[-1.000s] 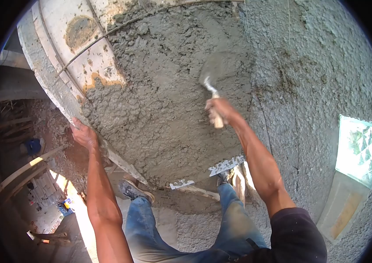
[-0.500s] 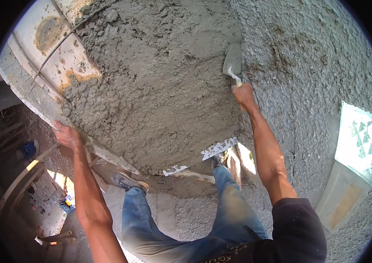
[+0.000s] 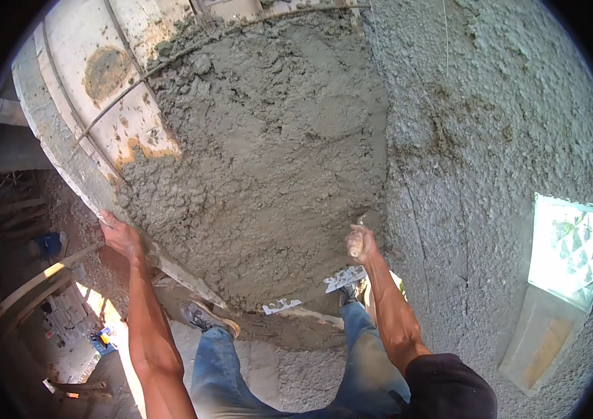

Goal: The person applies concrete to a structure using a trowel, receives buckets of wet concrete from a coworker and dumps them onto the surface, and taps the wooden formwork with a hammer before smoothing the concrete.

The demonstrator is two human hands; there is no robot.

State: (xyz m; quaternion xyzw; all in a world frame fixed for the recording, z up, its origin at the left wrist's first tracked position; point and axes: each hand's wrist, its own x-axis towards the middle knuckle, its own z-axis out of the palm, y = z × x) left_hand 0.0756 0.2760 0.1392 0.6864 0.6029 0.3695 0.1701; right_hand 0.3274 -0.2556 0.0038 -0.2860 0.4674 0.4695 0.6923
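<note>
- Trowel with a grey blade and pale handle: it lies at four o'clock from the middle of the concrete, its blade pointing towards one o'clock and close to the wall seam.
- Blue, dust-marked jeans and planted shoes stand nearest, at six o'clock; that wide footing should suit the long reach.
- Pale, splashed strip at five o'clock edges the concrete; light strokes beside it would probably avoid dragging the rim down.
- Bare right grip: clenched round the trowel's handle, the forearm slanting towards eleven o'clock, the elbow bent. A loose wrist and a nearly flat blade, leading edge slightly raised, would likely smooth best.
- Bare left grip: at eight o'clock, fingers on the curved, mortar-smeared edge board, arm nearly straight. Whether it clasps the board or only leans there, I cannot tell.
- Wet grey concrete fills the middle, rougher towards eleven o'clock; overlapping passes seem the sound way to close such lumps.
- Rough grey plastered wall at three o'clock: the seam calls for the blade's tip, gently worked.
- Thin dark rod crosses the pale, stained formwork sheet at ten o'clock, farthest out.
</note>
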